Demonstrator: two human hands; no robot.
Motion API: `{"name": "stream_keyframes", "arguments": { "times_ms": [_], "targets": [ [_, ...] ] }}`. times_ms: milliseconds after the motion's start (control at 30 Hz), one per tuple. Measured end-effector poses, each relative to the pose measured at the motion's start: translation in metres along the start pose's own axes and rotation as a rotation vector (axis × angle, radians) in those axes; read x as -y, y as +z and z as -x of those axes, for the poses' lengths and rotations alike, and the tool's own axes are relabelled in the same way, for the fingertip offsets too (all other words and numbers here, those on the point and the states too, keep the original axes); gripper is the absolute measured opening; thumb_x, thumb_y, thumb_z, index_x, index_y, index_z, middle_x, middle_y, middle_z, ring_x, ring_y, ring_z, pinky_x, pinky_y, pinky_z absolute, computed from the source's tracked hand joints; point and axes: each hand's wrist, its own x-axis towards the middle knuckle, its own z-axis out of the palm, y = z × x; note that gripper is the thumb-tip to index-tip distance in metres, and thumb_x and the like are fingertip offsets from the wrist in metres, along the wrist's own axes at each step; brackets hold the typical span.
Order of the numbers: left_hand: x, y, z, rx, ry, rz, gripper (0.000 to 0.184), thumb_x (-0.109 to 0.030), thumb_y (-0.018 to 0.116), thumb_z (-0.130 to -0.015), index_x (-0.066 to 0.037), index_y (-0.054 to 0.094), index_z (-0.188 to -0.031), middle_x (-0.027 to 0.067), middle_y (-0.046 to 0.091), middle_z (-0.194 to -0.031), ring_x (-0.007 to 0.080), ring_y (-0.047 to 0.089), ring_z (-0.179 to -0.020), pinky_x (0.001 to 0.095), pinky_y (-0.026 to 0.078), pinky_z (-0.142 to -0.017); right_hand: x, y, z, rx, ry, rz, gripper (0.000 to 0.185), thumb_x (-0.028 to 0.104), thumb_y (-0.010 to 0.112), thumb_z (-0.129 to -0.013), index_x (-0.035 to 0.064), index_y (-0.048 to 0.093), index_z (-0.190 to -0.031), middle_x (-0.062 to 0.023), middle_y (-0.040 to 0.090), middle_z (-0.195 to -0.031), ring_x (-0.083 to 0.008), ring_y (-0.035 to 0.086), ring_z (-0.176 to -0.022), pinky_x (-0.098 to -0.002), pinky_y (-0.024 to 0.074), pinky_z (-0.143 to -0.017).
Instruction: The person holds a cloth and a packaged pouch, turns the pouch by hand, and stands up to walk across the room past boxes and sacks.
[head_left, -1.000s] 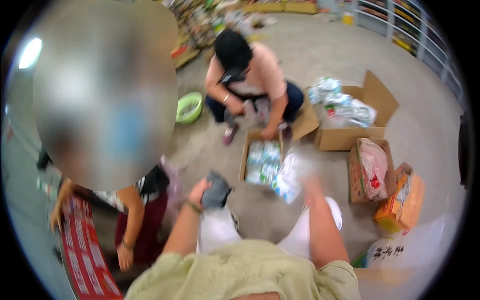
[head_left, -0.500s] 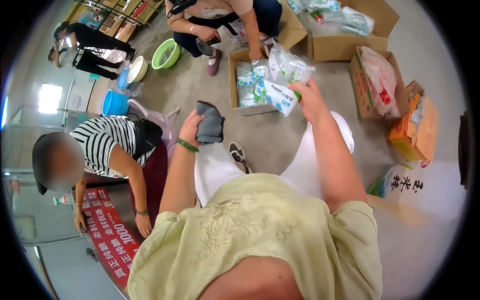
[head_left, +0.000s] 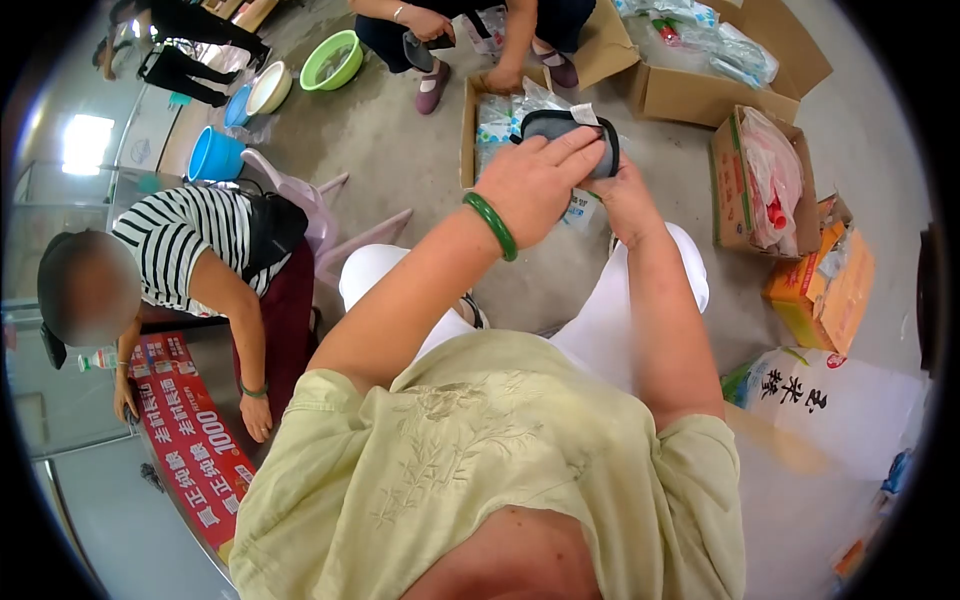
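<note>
My left hand [head_left: 530, 185], with a green bangle on its wrist, reaches across to the right and holds a dark grey cloth piece [head_left: 553, 124] with black edging and a white tag. Its fingers lie over the cloth; the thumb is hidden. Close beside it, my right hand [head_left: 622, 197] grips a clear plastic packet [head_left: 579, 211] with blue and green print, mostly covered by the cloth and my left hand. Both hands meet above an open cardboard box [head_left: 468, 135] of similar packets.
A crouching co-worker's hand [head_left: 505, 80] is at that box. More boxes stand right: one with packets [head_left: 700, 92], one with a pink bag [head_left: 735, 190], an orange one [head_left: 815, 295]. At left, a person in stripes [head_left: 185, 235] leans over a red banner [head_left: 190, 430]; basins [head_left: 335, 62] lie beyond.
My left hand has moved right with the grey cloth, bringing it against the packet in my right hand. The cloth now shows its black edging and tag. The view has shifted slightly.
</note>
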Motion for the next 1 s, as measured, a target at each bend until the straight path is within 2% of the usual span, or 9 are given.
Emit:
{"name": "stream_keyframes", "arguments": {
  "times_ms": [167, 267, 333, 433, 533, 667, 833, 967, 1000],
  "targets": [
    [0.039, -0.001, 0.022, -0.043, -0.125, 0.025, 0.051, 0.003, 0.047, -0.07, -0.007, 0.051, -0.12, 0.011, 0.053, -0.123, 0.0327, 0.053, -0.104, 0.0396, 0.044, -0.088, 0.004, 0.003, 0.003, 0.088, 0.022, 0.13, 0.055, 0.0, 0.064, -0.066, 0.0072, 0.052, -0.119, -0.0025, 0.061, -0.101, -0.0137, 0.057, -0.091, -0.0288, 0.0442, -0.083],
    [0.086, -0.006, 0.047, -0.008, -0.253, -0.158, 0.042, -0.003, 0.05, -0.073, -0.011, 0.055, -0.114, 0.0102, 0.056, -0.117, 0.0308, 0.056, -0.095, 0.0396, 0.046, -0.08, 0.006, 0.012, 0.007, 0.147, 0.048, 0.18, 0.055, 0.001, 0.065, -0.066, 0.0063, 0.052, -0.119, -0.003, 0.06, -0.102, -0.0138, 0.056, -0.092, -0.0288, 0.0439, -0.084],
    [0.109, -0.022, 0.069, 0.271, -0.531, -0.158, 0.045, -0.001, 0.045, -0.073, -0.01, 0.055, -0.116, 0.0156, 0.055, -0.119, 0.0334, 0.053, -0.107, 0.0391, 0.043, -0.09, 0.008, 0.013, 0.009, 0.17, 0.002, 0.115, 0.056, 0.001, 0.065, -0.066, 0.0057, 0.051, -0.12, -0.0034, 0.06, -0.102, -0.0139, 0.056, -0.093, -0.0287, 0.0437, -0.085],
    [0.127, -0.035, 0.095, 0.158, -0.862, -0.123, 0.042, -0.005, 0.041, -0.077, -0.01, 0.056, -0.116, 0.0168, 0.057, -0.116, 0.0334, 0.054, -0.106, 0.0371, 0.043, -0.091, 0.002, 0.004, 0.002, 0.074, 0.068, -0.078, 0.057, 0.002, 0.066, -0.066, 0.0055, 0.05, -0.121, -0.0039, 0.06, -0.102, -0.014, 0.056, -0.094, -0.029, 0.0437, -0.084],
    [0.117, -0.06, 0.083, -0.075, -0.74, 0.055, 0.044, -0.004, 0.041, -0.077, -0.009, 0.054, -0.118, 0.017, 0.058, -0.113, 0.0324, 0.055, -0.105, 0.0342, 0.043, -0.09, 0.007, 0.008, -0.004, 0.1, -0.013, 0.001, 0.055, 0.003, 0.067, -0.067, 0.0055, 0.051, -0.12, -0.0033, 0.061, -0.102, -0.0139, 0.056, -0.093, -0.0291, 0.0434, -0.084],
    [0.063, -0.073, 0.031, -0.321, -0.181, 0.192, 0.046, 0.001, 0.046, -0.073, -0.008, 0.054, -0.117, 0.0148, 0.058, -0.113, 0.0329, 0.057, -0.1, 0.0347, 0.045, -0.087, -0.002, 0.02, -0.004, 0.084, -0.112, 0.401, 0.045, 0.003, 0.068, -0.068, 0.0042, 0.056, -0.112, -0.0035, 0.061, -0.099, -0.0134, 0.056, -0.09, -0.0287, 0.0445, -0.081],
    [0.017, -0.02, 0.029, 0.051, -0.117, 0.105, 0.046, -0.002, 0.055, -0.071, -0.01, 0.053, -0.117, 0.0108, 0.055, -0.119, 0.031, 0.056, -0.099, 0.0386, 0.046, -0.084, -0.01, 0.016, -0.008, 0.116, -0.182, 0.494, 0.04, 0.001, 0.066, -0.068, 0.0027, 0.058, -0.107, -0.0007, 0.061, -0.093, -0.0103, 0.055, -0.084, -0.0258, 0.0448, -0.077],
    [0.06, 0.022, 0.062, -0.038, -0.307, -0.041, 0.047, -0.007, 0.052, -0.075, -0.013, 0.051, -0.121, 0.0105, 0.056, -0.118, 0.0315, 0.059, -0.093, 0.0401, 0.046, -0.081, 0.003, 0.016, 0.004, 0.061, -0.132, 0.494, 0.04, 0.001, 0.066, -0.071, 0.0015, 0.056, -0.11, -0.0033, 0.062, -0.096, -0.0114, 0.056, -0.086, -0.0275, 0.0456, -0.078],
    [0.076, 0.017, 0.068, 0.121, -0.456, -0.023, 0.046, -0.008, 0.049, -0.076, -0.014, 0.051, -0.122, 0.0128, 0.058, -0.115, 0.0323, 0.059, -0.094, 0.0402, 0.046, -0.082, 0.003, 0.012, 0.005, 0.055, -0.129, 0.498, 0.04, 0.001, 0.066, -0.071, 0.0015, 0.056, -0.11, -0.0033, 0.062, -0.096, -0.0114, 0.056, -0.086, -0.0275, 0.0456, -0.078]
  ]
}}
